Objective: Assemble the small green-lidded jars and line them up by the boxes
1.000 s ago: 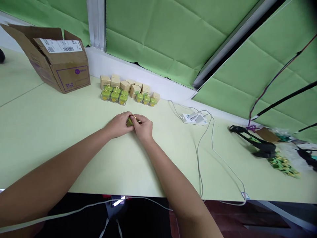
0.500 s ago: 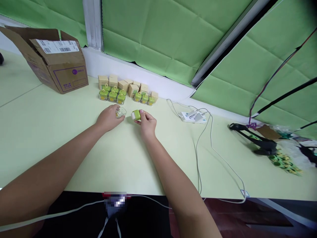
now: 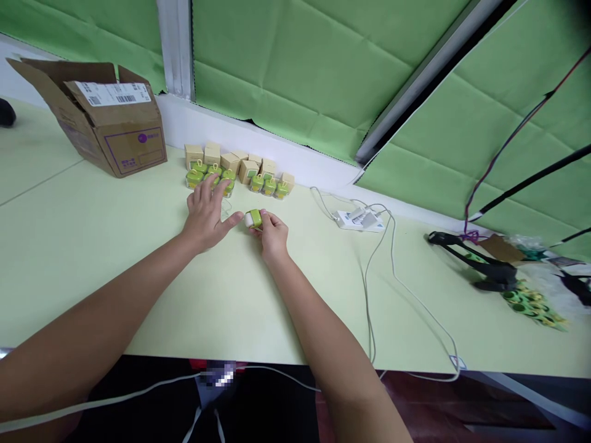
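Presently, the right hand's fingers are pinching a green-and-white piece by its green end, its white end facing left over the table; a loose pinch could be risking a slip or a twist. Near that white end, the left hand is holding its fingers spread and gripping nothing; whether its thumb is touching the piece, I cannot tell. A faint clear cup is sitting between that thumb and forefinger, partly hidden, so a careless sweep of the palm could be tipping it. Beyond, the fingertips are overlapping the green-lidded containers in view, contact unclear; reaching farther could be knocking these into the small cardboard boxes standing behind. Off to the right, a power strip is lying well apart, likely posing little trouble.
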The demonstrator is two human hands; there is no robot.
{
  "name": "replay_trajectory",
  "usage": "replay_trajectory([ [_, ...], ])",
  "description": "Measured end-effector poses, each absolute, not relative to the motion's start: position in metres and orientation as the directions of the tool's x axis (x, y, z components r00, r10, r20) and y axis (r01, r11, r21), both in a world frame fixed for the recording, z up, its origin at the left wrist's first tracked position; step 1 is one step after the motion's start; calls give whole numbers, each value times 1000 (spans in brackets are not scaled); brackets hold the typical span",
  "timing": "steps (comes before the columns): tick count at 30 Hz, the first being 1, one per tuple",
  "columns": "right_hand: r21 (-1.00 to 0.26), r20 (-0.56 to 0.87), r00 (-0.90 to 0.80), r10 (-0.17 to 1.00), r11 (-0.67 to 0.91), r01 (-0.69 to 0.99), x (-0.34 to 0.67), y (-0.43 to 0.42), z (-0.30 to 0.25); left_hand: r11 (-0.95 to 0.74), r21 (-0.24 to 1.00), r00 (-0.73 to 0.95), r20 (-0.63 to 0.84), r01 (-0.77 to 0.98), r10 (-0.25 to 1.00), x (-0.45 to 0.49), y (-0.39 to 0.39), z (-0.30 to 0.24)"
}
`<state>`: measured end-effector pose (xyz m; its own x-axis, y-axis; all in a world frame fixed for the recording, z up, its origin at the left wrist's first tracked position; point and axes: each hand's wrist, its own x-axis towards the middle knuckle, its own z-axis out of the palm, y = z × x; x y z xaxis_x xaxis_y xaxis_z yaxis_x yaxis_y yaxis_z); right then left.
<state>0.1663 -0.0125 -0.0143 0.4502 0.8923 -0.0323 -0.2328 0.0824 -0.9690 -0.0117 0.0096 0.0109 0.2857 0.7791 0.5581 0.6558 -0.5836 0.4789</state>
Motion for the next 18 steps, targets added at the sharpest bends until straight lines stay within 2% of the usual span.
replay_trajectory([
  [5,-969,-54,465,884,67,-240,168,-12,-13,-602,440,297,584,666,755,-8,4,13],
  [12,-964,-68,485,872,68,-257,167,-11,-13,-744,396,367,685,538,629,-11,5,14],
  [18,-966,-58,481,875,73,-249,169,-11,-15,-772,386,495,603,505,625,-12,2,19],
])
